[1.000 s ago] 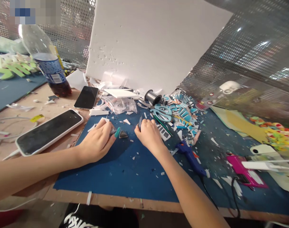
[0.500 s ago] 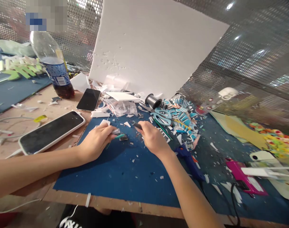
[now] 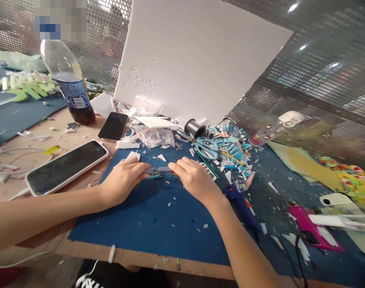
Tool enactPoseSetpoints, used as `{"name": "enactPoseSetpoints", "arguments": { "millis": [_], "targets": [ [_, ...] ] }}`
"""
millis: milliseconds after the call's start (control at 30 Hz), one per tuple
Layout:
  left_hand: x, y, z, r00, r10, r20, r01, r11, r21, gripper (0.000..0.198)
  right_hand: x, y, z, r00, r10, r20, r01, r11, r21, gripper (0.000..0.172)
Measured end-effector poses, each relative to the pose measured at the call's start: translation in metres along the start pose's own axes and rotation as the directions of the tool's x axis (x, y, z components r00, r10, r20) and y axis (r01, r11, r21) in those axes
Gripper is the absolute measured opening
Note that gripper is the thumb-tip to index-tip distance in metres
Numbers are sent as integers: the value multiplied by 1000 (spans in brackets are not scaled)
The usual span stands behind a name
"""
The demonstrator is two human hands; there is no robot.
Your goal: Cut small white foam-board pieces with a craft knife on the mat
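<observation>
My left hand (image 3: 124, 181) rests on the blue cutting mat (image 3: 158, 224) with its fingers pinched on a small grey and teal piece (image 3: 154, 173). My right hand (image 3: 194, 180) is closed on a thin grey craft knife (image 3: 164, 169) that lies flat and points left, with its tip at that piece. Both hands meet at the mat's middle, and small white scraps lie scattered around them.
Two phones (image 3: 66, 166) (image 3: 113, 125) and a cola bottle (image 3: 70, 88) lie at left. A white foam board (image 3: 200, 60) leans behind. Teal scissors (image 3: 204, 147), a wire spool (image 3: 194, 128), blue-white scraps (image 3: 233, 148), a blue glue gun (image 3: 242, 204) and a pink tool (image 3: 308, 224) sit at right.
My right hand has turned the knife from upright to lying flat and brought its tip to the piece. My left hand has shifted slightly right, fingers still on the piece.
</observation>
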State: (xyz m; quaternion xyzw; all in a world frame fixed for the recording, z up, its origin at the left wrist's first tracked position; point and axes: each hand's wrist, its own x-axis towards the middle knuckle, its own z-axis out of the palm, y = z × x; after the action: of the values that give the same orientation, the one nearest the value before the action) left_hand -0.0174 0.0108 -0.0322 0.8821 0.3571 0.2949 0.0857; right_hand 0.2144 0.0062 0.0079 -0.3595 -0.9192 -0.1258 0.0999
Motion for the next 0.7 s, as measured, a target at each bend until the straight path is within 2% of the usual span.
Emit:
{"name": "enactPoseSetpoints", "arguments": {
  "millis": [100,233,333,433,500,567,633,700],
  "targets": [
    [-2,3,0,998,50,-40,-49,999,16,26,0,-9,2,1000,-22,12,21,997,71,27],
    [-6,7,-2,991,98,-94,-96,995,18,23,-1,-25,8,999,27,-37,-17,970,243,28],
    [-6,8,-4,983,152,-99,-154,988,-17,20,-4,-32,11,998,58,-23,-45,927,372,26],
    [-5,7,-5,983,149,-104,-156,986,-60,20,-6,-33,13,997,79,-6,-68,897,436,25],
    [-4,5,-5,990,116,-81,-125,986,-112,21,-5,-31,11,994,98,50,-110,842,529,22],
    [-2,3,-4,999,51,-17,-53,978,-201,22,-3,-26,8,980,113,162,-192,734,651,20],
    [-1,1,-3,995,-101,8,99,949,-301,25,0,-22,5,951,115,286,-294,613,733,25],
    [0,0,-3,953,-298,-60,257,895,-365,29,2,-18,3,921,109,374,-371,534,759,32]
  ]
}}
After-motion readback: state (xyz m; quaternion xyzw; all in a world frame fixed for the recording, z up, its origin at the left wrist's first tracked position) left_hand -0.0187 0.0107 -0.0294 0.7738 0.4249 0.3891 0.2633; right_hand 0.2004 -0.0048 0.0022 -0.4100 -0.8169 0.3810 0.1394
